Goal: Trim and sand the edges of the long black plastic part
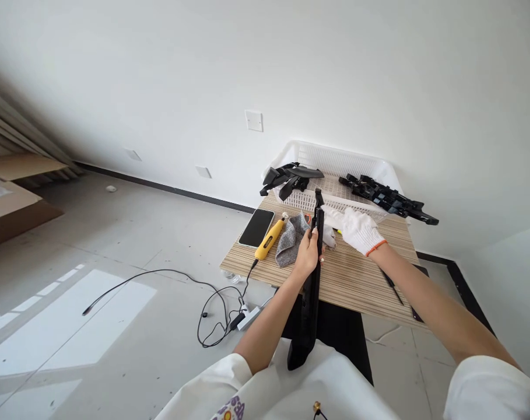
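Observation:
A long black plastic part [311, 297] stands nearly upright before me, its lower end against my white clothing. My bare left hand [307, 252] is wrapped round its upper half. My right hand [360, 229] wears a white knitted glove with an orange cuff. Its fingers are curled and reach left to the part's edge near the top; what they pinch, if anything, is hidden. Left of the part lie a grey cloth [291, 239] and a yellow corded rotary tool [270, 239]. Another white glove [329, 237] lies partly behind the part.
A white plastic basket [347, 154] at the table's back holds several black plastic parts [387, 198]. A phone [256, 227] lies on the wood-grain table [352, 286]. A thin black tool [392, 287] lies by my right forearm. Cables and a power strip [248, 318] are on the floor.

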### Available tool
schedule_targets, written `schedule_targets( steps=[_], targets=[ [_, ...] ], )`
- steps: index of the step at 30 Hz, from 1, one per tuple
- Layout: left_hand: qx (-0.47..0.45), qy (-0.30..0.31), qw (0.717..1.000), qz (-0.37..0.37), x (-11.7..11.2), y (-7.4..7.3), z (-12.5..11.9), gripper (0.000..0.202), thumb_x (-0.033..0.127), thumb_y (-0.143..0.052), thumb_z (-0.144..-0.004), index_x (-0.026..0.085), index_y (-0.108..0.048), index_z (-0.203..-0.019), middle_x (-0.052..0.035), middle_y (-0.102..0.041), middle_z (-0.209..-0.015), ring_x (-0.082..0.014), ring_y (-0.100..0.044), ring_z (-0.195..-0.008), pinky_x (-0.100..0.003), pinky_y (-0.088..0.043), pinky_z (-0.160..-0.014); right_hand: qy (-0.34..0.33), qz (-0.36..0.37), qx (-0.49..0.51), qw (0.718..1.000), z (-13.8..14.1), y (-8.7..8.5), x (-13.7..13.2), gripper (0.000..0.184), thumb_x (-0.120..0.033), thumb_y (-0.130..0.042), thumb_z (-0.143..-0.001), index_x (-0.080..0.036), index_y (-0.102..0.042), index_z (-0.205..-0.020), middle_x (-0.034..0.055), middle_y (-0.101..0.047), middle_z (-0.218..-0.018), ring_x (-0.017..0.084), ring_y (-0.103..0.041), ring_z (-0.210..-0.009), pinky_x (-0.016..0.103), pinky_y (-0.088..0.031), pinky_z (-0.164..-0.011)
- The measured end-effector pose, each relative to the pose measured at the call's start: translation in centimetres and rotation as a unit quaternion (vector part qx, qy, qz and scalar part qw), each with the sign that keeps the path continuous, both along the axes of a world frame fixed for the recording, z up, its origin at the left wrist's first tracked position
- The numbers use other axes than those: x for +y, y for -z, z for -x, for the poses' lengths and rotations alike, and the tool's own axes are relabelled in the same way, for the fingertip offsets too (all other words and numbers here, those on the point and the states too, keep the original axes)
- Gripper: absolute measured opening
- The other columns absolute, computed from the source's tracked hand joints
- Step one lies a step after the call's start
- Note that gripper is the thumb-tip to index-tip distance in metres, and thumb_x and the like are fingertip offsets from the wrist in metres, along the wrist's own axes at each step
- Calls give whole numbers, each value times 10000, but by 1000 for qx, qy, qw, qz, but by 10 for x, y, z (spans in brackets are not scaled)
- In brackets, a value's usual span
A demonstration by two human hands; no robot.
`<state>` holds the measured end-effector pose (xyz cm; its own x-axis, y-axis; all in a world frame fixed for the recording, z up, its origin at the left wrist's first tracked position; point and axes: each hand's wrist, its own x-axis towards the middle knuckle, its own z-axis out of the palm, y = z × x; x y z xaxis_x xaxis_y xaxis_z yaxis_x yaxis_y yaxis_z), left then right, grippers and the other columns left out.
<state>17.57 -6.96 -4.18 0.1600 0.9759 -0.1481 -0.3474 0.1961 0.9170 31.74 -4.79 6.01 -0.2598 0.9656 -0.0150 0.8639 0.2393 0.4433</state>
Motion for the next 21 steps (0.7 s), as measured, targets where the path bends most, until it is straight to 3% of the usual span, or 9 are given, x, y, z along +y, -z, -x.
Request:
schedule_targets(
  steps=[5, 11, 17, 21],
  targets=[
    [-9, 1, 1000, 12, -1, -5, 1, 488, 626, -493, -944, 191, -517, -1166, 53, -514, -631, -72, -427, -393, -205, -400, -389, -9, -73, 18, 997, -13, -6, -3, 761, -307, -415, -977, -257, -26, -1630, 181, -642, -1098, 261, -620, -812, 309, -399, -615],
    [1, 2, 1000, 16, -3, -8, 1, 498, 629, -480, -947, 199, -512, -1197, 47, -514, -648, -76, -449, -416, -204, -415, -404, -65, -142, 63, 986, 14, -28, -6, 805, -237, -366, -964, -279, 114, -1608, 106, -624, -995, 209, -578, -715, 288, -341, -563],
    [11, 1, 1000, 16, -2, -6, 1, 523, 637, -467, -947, 191, -489, -1220, 49, -512, -639, -81, -441, -392, -207, -404, -372, -96, -96, 40, 990, 32, -9, 3, 699, -220, -240, -1008, -308, 120, -1601, 137, -607, -1045, 244, -596, -805, 312, -392, -613],
    [14, 4, 1000, 12, -2, -4, 1, 526, 658, -465, -937, 196, -495, -1187, 58, -507, -636, -78, -435, -386, -204, -403, -363, -60, -25, 16, 998, 33, 5, 7, 624, -363, -236, -1049, -328, 31, -1612, 134, -590, -998, 248, -609, -806, 313, -413, -621]
  ],
)
